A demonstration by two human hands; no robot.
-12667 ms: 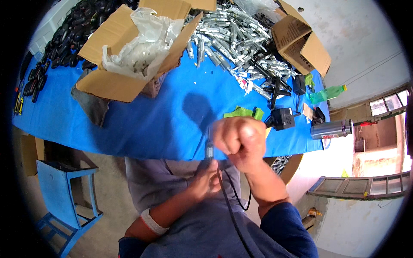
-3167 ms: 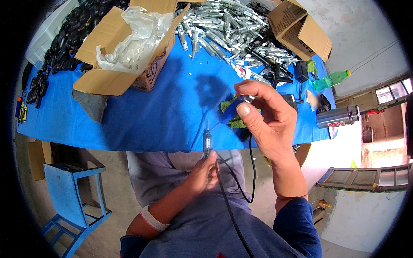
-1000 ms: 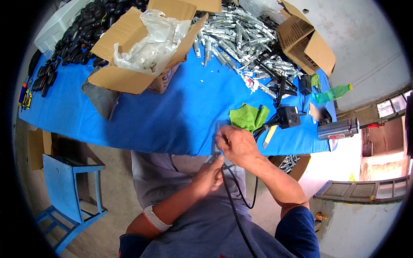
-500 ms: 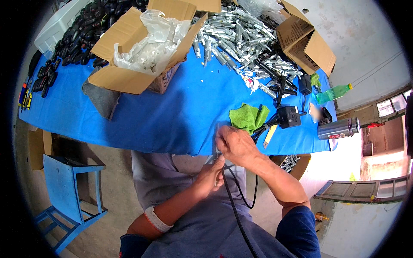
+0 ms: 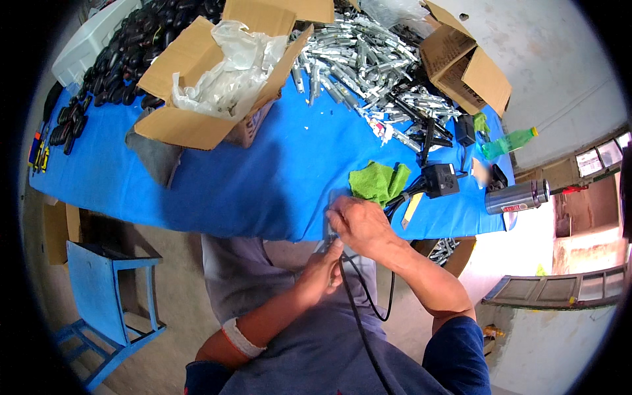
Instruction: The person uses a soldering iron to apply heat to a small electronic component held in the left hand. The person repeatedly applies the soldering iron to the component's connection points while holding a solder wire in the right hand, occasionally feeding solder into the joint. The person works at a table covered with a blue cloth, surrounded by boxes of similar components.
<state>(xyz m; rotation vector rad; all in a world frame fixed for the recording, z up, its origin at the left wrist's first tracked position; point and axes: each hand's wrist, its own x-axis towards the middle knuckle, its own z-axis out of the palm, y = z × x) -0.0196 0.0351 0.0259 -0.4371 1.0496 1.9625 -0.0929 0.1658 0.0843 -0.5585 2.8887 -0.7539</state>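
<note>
At the table's near edge my right hand [image 5: 359,226] is closed, its fingers bunched round the upper part of a slim, pale, see-through piece [image 5: 332,197]. Just below it, my left hand [image 5: 321,266] is closed too, with the thumb pointing up towards the right fingers. What lies inside the left fingers is mostly hidden. A black cable [image 5: 361,322] hangs from beside the hands down over my lap, and a loop of it curves to the right. A crumpled green cloth [image 5: 378,182] lies just beyond my right hand.
Right of the cloth sits a black adapter box [image 5: 440,180] with cables, and a metal flask [image 5: 518,197]. Farther back are a heap of silver-grey parts [image 5: 359,56], an open cardboard box [image 5: 187,125] and many black rounded pieces [image 5: 131,56]. A blue stool [image 5: 99,283] stands at left.
Both hands keep nearly the same place and grip. The right hand has shifted very slightly to the left; the view has tilted a little.
</note>
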